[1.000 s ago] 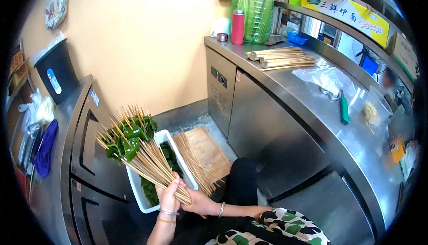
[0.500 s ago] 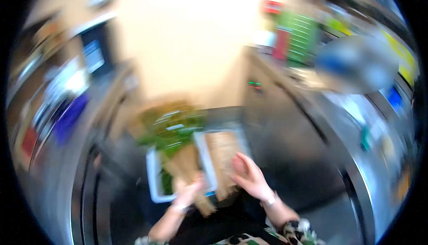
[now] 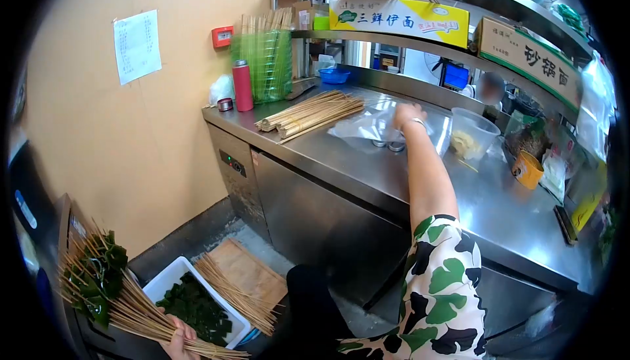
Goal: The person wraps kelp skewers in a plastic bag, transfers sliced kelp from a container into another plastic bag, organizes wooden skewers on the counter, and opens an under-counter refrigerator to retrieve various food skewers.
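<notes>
My left hand (image 3: 177,339), low at the left, is closed around a thick bundle of bamboo skewers (image 3: 141,311). Dark green, glossy pieces, like kelp, (image 3: 98,275) are threaded on their far ends. Beside that hand stands a white tub (image 3: 164,280) with more green pieces (image 3: 197,311) in it. My right hand (image 3: 409,115) reaches up to the steel counter (image 3: 315,153). Its fingers are closed on a see-through plastic bag (image 3: 364,127), though the fingertips are partly hidden. Bundled bare skewers (image 3: 312,112) lie left of the bag.
Loose skewers (image 3: 230,288) rest on a wooden board (image 3: 254,271) by the tub. On the counter are a red bottle (image 3: 242,88), a green-wrapped skewer bundle (image 3: 266,65), a plastic bowl (image 3: 472,130) and an orange container (image 3: 527,168). Boxes line a shelf above. A person (image 3: 489,91) is behind the counter.
My view has swung right and sharpened. My right hand has gone from beside the tub up to the plastic bag on the counter. My left hand still holds skewers, now left of the tub.
</notes>
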`<state>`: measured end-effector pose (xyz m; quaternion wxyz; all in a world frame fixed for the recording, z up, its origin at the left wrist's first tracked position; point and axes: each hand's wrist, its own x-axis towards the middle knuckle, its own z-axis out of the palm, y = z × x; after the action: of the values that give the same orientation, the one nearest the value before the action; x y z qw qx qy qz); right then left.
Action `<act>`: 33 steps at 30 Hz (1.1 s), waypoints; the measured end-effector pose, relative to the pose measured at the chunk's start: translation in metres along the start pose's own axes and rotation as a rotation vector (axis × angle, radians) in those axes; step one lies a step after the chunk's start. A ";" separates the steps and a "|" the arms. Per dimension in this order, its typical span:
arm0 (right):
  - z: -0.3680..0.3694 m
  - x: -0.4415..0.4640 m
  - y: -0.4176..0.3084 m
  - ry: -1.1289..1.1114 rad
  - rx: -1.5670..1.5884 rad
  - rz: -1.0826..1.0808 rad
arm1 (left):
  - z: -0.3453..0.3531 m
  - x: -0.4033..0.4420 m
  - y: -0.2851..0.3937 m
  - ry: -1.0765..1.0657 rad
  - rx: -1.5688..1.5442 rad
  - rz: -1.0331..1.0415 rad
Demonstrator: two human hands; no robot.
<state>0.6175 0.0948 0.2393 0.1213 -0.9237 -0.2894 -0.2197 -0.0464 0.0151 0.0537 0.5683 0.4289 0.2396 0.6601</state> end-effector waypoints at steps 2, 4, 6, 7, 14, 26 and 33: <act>0.016 0.012 0.017 0.133 0.126 0.059 | -0.001 0.001 -0.002 0.000 -0.014 0.011; 0.000 0.020 0.016 0.366 0.308 -0.013 | 0.001 0.006 -0.008 -0.010 -0.024 0.014; -0.033 0.012 0.006 0.493 0.521 0.014 | 0.002 0.008 -0.005 -0.099 -0.045 0.018; -0.044 0.018 0.002 0.570 0.615 0.003 | 0.004 0.010 -0.006 -0.100 -0.053 0.014; -0.146 -0.121 -0.129 0.141 1.413 -0.757 | 0.040 0.036 -0.005 -0.184 -0.195 0.005; -0.090 -0.351 -0.180 -0.102 1.348 -1.386 | -0.012 0.037 -0.003 -0.081 -0.171 0.028; 0.161 -0.510 -0.091 -1.122 0.485 -1.542 | -0.029 0.019 0.036 0.144 -0.086 0.191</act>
<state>0.2430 -0.0211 -0.1352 -0.0241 -0.4022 -0.8656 0.2973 -0.0898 0.0292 0.0731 0.5019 0.3765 0.2094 0.7500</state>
